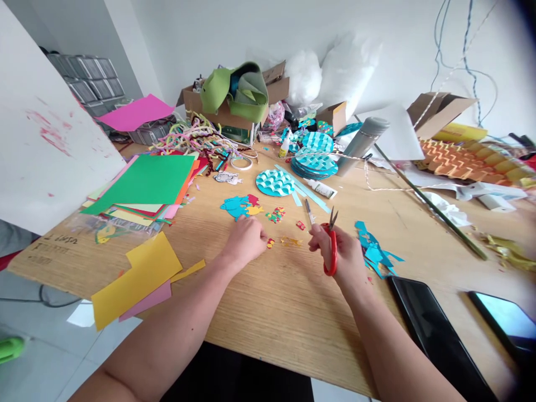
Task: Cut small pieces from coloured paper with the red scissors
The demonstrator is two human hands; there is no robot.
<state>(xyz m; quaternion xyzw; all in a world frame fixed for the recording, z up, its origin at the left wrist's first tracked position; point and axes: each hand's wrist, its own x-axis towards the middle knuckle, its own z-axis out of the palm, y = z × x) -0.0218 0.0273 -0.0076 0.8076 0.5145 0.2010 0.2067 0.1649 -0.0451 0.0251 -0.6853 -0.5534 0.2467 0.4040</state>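
My right hand [343, 254] is closed round the red handles of small scissors [330, 243], blades pointing up and away. My left hand [247, 240] rests on the wooden table [285, 312] with fingers curled, pinching at a tiny red and yellow paper scrap [270, 243]. Just beyond the left hand lies a blue paper fish [239, 205] with red and yellow parts. More small coloured scraps [277, 214] lie between the hands and the fish. Blue paper offcuts [374, 251] sit right of my right hand.
A stack of coloured paper [146, 184] topped with green lies left; yellow sheets [134, 279] overhang the near left edge. Blue scaled paper discs [275, 182], a glue bottle [322, 188], a grey flask [360, 146] and boxes stand behind. Two dark phones [435, 335] lie near right.
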